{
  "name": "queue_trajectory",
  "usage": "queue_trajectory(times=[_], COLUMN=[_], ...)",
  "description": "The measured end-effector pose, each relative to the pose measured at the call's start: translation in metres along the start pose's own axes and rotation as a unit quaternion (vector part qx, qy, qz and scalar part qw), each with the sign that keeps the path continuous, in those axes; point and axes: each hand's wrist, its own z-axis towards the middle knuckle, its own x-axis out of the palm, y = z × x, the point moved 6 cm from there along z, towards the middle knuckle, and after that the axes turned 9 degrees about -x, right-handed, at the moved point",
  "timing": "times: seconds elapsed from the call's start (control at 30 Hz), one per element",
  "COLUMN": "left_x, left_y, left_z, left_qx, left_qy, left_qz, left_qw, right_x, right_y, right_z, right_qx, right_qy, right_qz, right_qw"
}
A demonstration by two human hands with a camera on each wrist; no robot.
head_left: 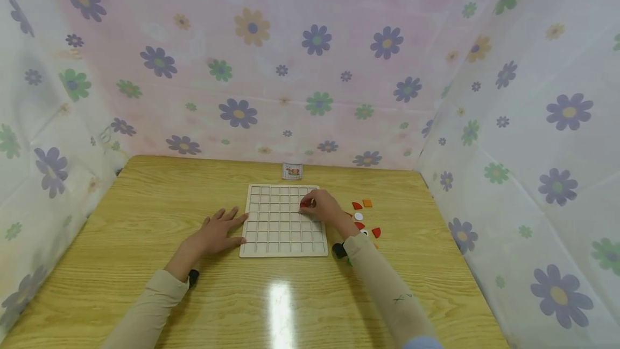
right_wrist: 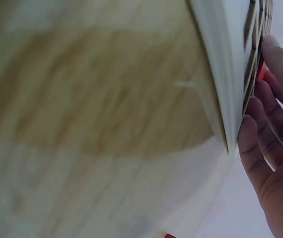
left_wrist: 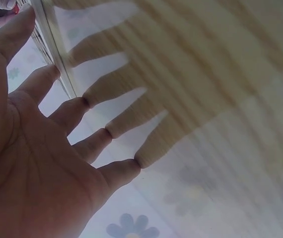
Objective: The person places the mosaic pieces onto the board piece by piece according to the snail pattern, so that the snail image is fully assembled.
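Observation:
A pale wooden grid board [head_left: 284,256] with square cells lies on the table. My right hand [head_left: 321,208] is over its upper right part and pinches a small red piece [head_left: 303,204] between thumb and fingers, right at the cells. In the right wrist view the red piece [right_wrist: 262,70] shows as a sliver between the thumb and the board. My left hand [head_left: 215,233] rests spread on the table, its thumb and index finger touching the board's left edge. The left wrist view shows that hand [left_wrist: 42,148] with its fingertips down on the glossy tabletop.
Right of the board lie loose pieces: an orange square [head_left: 367,203], a white disc [head_left: 358,216] and several red quarter-rounds, one red piece [head_left: 376,232] farthest right. A small picture card [head_left: 293,171] lies behind the board. Flowered cloth [head_left: 271,85] encloses the table [head_left: 194,187] at the back and sides.

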Motion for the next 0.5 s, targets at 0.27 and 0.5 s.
queue_trajectory(times=[0.27, 0.5], left_x=[-0.0006, -0.0018], left_y=[-0.0017, -0.0034], left_z=[0.0002, -0.0009], left_qx=[-0.004, -0.002], left_qy=[0.009, 0.007], left_qz=[0.002, 0.004], left_qw=[0.9999, 1.0000], right_x=[-0.0014, -0.0009], right_y=[-0.0034, -0.0045], right_z=[-0.0039, -0.0043], right_qx=[0.018, 0.022], right_qy=[0.005, 0.002], right_qz=[0.027, 0.032], right_qw=[0.9995, 0.9992])
